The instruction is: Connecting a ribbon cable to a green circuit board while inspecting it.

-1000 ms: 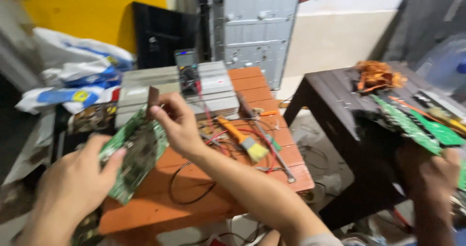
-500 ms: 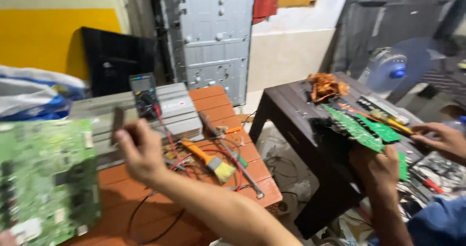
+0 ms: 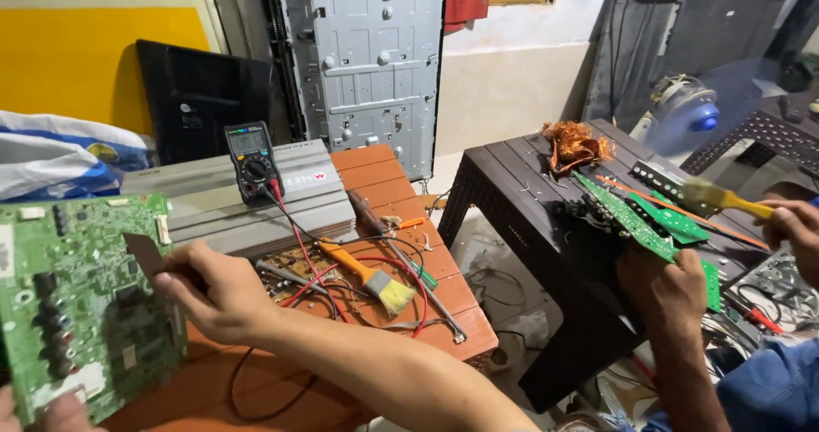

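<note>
Green circuit board [image 3: 81, 304]: held upright at the far left of the view, component side toward the camera. It now fills the left edge, where a second ago it sat lower and more central, tilted over the orange counter [image 3: 401, 185]; the view has swung right since then.

Left hand [image 3: 34, 411]: only fingertips show at the bottom corner under the board, gripping its lower edge.

Right hand [image 3: 217, 291]: closed around a dark flat tool [image 3: 143, 255], its end resting against the board's right edge. Earlier this hand worked above the board's middle; it now sits at the side.

Judgement: the work on the board's surface looks to be in progress.

On the counter: black multimeter [image 3: 252, 161] atop a grey metal case [image 3: 256, 202], red and black leads [image 3: 299, 244], an orange-handled brush [image 3: 367, 274].

Nearby: a co-worker's hand [image 3: 674, 287] holds another green board [image 3: 636, 223] on a dark table [image 3: 512, 176]; their other hand [image 3: 793, 227] holds a yellow brush [image 3: 725, 197].
</note>
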